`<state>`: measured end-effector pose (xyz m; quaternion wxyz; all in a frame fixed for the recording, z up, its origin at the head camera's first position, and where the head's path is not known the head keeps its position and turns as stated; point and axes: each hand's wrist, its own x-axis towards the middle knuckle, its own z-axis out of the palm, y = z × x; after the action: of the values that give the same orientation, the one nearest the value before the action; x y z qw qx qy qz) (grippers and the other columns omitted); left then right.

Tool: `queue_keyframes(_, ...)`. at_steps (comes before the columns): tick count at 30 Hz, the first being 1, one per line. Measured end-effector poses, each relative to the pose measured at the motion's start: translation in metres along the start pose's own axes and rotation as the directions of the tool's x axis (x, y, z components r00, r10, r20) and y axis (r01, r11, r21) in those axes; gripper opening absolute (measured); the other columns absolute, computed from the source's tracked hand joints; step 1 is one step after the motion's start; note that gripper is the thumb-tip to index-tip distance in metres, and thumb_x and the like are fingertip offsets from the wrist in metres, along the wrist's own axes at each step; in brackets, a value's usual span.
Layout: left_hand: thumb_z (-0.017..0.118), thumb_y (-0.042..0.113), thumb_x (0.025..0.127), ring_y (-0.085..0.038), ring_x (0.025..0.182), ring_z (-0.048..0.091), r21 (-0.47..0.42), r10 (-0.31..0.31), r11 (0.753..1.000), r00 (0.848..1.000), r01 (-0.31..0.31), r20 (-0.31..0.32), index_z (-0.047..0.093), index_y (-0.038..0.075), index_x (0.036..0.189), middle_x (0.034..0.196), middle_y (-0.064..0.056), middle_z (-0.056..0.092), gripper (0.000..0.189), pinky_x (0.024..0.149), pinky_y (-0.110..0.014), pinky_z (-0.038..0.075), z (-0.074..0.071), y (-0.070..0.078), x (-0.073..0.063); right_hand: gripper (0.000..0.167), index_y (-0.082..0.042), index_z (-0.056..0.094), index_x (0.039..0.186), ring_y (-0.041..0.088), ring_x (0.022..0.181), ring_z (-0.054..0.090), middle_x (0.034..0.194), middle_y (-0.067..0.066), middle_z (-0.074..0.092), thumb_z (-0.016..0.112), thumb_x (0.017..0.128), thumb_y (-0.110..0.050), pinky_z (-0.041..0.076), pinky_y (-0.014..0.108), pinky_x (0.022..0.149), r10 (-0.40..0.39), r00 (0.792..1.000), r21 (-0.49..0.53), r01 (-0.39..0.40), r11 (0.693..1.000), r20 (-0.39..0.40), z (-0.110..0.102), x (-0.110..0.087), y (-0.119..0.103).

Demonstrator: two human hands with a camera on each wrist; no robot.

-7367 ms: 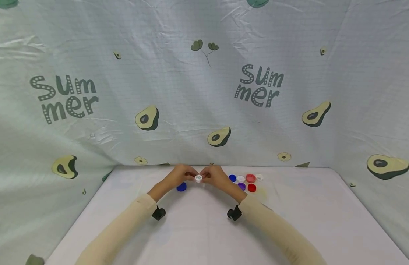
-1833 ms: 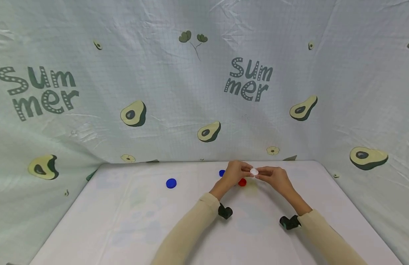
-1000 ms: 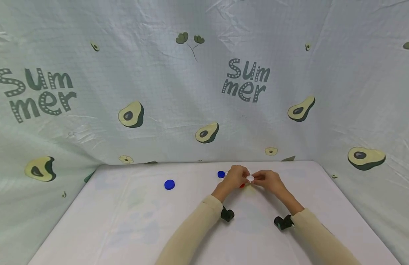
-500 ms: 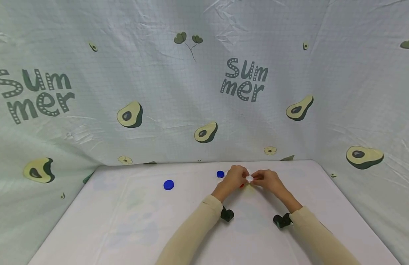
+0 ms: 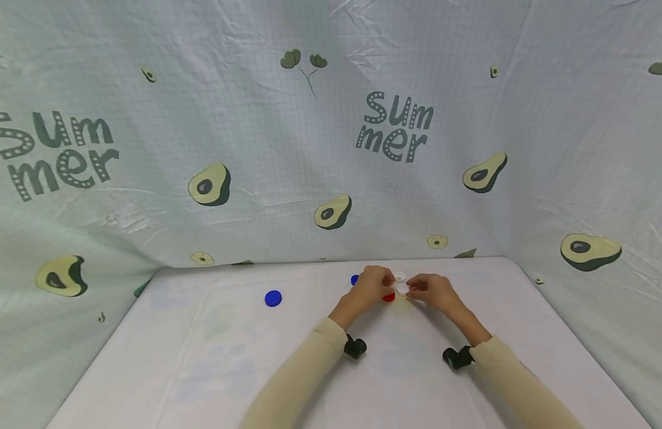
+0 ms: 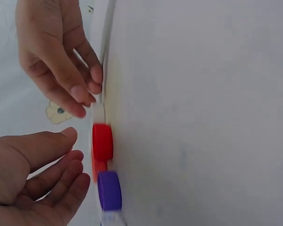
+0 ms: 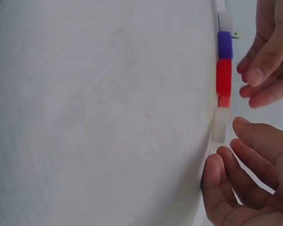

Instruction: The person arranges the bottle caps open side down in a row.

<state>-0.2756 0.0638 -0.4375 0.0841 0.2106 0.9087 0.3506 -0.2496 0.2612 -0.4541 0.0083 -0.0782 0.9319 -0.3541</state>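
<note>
A white bottle cap [image 5: 402, 289] lies on the table beside a red cap [image 5: 388, 297], with another white cap [image 5: 399, 277] just behind it. My left hand [image 5: 369, 290] hovers over the red cap, its fingers loosely curved and holding nothing. From the right, my right hand [image 5: 435, 294] reaches to the white cap, fingertips close to its edge. Thumb and fingers of the right hand [image 7: 254, 172] stand apart in the right wrist view, with the white cap [image 7: 220, 125] beyond them. A purple cap [image 6: 109, 190] shows beside the red cap [image 6: 103, 142] in the left wrist view.
A blue cap [image 5: 273, 298] lies alone to the left on the white table [image 5: 202, 357]. Another blue cap [image 5: 354, 279] is partly hidden behind the left hand. A printed cloth [image 5: 277, 149] hangs along the table's back edge.
Both hands moved right from the middle of the table. They lowered a white cap beside the red one, and the left hand then let go and drew back left. The right hand's fingers have loosened.
</note>
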Motion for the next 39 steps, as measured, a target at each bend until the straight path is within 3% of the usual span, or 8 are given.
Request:
queue_keyframes(4,0.075,0.009,0.093,-0.016,0.093,0.063,-0.036,0.001,0.999,1.000,-0.002,-0.027,0.073,0.002,0.116,0.107,-0.007,0.072,0.024,0.078,-0.023,0.057,-0.017,-0.015,-0.015,0.023,0.001,0.073,0.112,0.029,0.097,0.071,0.102,0.013,0.075,0.076,0.091,-0.009,0.060,0.041,0.082,-0.025,0.999,-0.006,0.025,1.000,-0.021,-0.001,0.000,-0.009)
queue_keyframes(8,0.074,0.005,0.093,-0.022,0.099,0.065,-0.082,0.048,0.995,0.994,-0.056,-0.096,0.073,-0.001,0.115,0.109,-0.012,0.072,0.023,0.085,-0.031,0.059,-0.038,-0.034,-0.034,0.023,0.000,0.073,0.114,0.030,0.099,0.071,0.106,0.012,0.075,0.074,0.093,-0.010,0.061,0.040,0.081,-0.059,0.998,0.017,0.059,0.998,-0.035,0.003,0.003,-0.023)
queue_keyframes(14,0.072,0.001,0.092,-0.027,0.098,0.068,-0.122,0.093,0.986,0.977,-0.118,-0.194,0.072,-0.005,0.111,0.108,-0.018,0.072,0.019,0.086,-0.038,0.059,-0.074,-0.067,-0.062,0.025,-0.003,0.073,0.118,0.030,0.105,0.070,0.110,0.009,0.074,0.073,0.094,-0.013,0.061,0.037,0.084,-0.094,0.995,0.099,0.091,0.991,0.029,0.021,0.008,-0.052)
queue_keyframes(19,0.074,0.001,0.091,-0.027,0.096,0.070,-0.129,0.031,0.990,0.969,-0.064,-0.247,0.073,-0.004,0.108,0.106,-0.018,0.073,0.018,0.084,-0.036,0.059,-0.102,-0.095,-0.086,0.025,-0.005,0.073,0.118,0.022,0.101,0.069,0.109,0.004,0.074,0.073,0.094,-0.014,0.060,0.031,0.082,-0.164,0.983,0.168,0.149,0.974,0.080,0.040,0.014,-0.073)
queue_keyframes(23,0.074,0.001,0.090,-0.027,0.097,0.070,-0.106,-0.023,0.994,0.961,-0.007,-0.277,0.072,-0.003,0.110,0.107,-0.018,0.073,0.020,0.085,-0.038,0.059,-0.124,-0.114,-0.106,0.026,-0.004,0.073,0.118,0.019,0.100,0.069,0.111,0.003,0.074,0.074,0.094,-0.016,0.059,0.030,0.086,-0.256,0.960,0.206,0.230,0.951,0.110,0.056,0.021,-0.086)
queue_keyframes(28,0.074,0.001,0.090,-0.031,0.098,0.070,-0.097,-0.066,0.994,0.959,0.041,-0.276,0.071,-0.005,0.111,0.110,-0.022,0.072,0.022,0.085,-0.041,0.059,-0.146,-0.131,-0.130,0.028,-0.006,0.073,0.120,0.017,0.102,0.069,0.110,0.000,0.074,0.074,0.095,-0.017,0.058,0.026,0.086,-0.279,0.947,0.240,0.238,0.941,0.158,0.081,0.035,-0.105)
queue_keyframes(34,0.075,0.001,0.089,-0.034,0.102,0.068,-0.122,-0.135,0.987,0.959,0.107,-0.248,0.067,-0.006,0.118,0.113,-0.023,0.070,0.031,0.085,-0.040,0.059,-0.155,-0.150,-0.152,0.029,-0.005,0.072,0.121,0.017,0.101,0.068,0.108,0.002,0.074,0.074,0.095,-0.017,0.057,0.027,0.087,-0.303,0.924,0.268,0.239,0.933,0.232,0.109,0.049,-0.132)
queue_keyframes(39,0.075,-0.001,0.089,-0.034,0.103,0.067,-0.188,-0.184,0.972,0.953,0.141,-0.239,0.063,-0.007,0.124,0.114,-0.023,0.069,0.037,0.084,-0.037,0.059,-0.155,-0.161,-0.159,0.028,-0.006,0.073,0.120,0.015,0.099,0.069,0.107,0.002,0.075,0.075,0.094,-0.017,0.057,0.026,0.086,-0.316,0.913,0.282,0.242,0.928,0.258,0.130,0.060,-0.152)
